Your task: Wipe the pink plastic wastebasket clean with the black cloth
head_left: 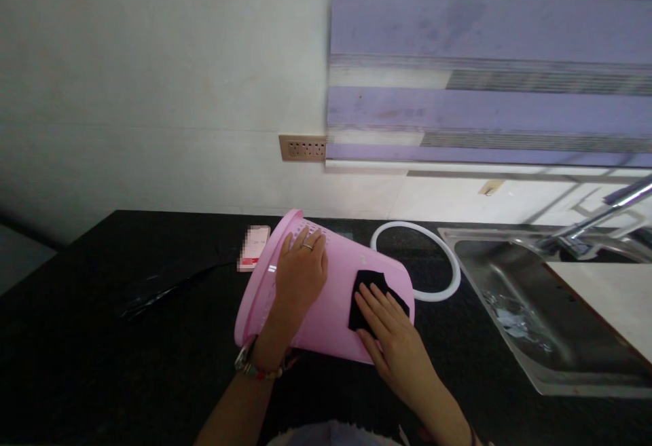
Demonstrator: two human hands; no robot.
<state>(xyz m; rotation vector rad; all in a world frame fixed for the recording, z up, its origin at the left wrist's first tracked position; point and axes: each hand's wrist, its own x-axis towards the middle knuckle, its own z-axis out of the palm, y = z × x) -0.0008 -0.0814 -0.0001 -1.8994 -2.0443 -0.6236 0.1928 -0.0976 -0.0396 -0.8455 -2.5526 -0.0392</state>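
A pink plastic bin [333, 303] lies on its side on the dark countertop, its wide rim to the left and its base to the right. Near the rim, my left hand [300, 269] rests on the bin's wall with fingers extended over the small perforations. My right hand [390, 330] lies flat, fingers stretched out, on a black cloth [363, 283] and presses it against the bin's side close to the base. Part of the cloth is hidden under my right palm and fingers.
A white ring [455, 266] lies behind the bin's base. Left of the bin are a phone [256, 246] and a black plastic bag [168, 290]. To the right is a steel sink [489, 290] with a faucet [575, 239] and a pale board [606, 296] across it.
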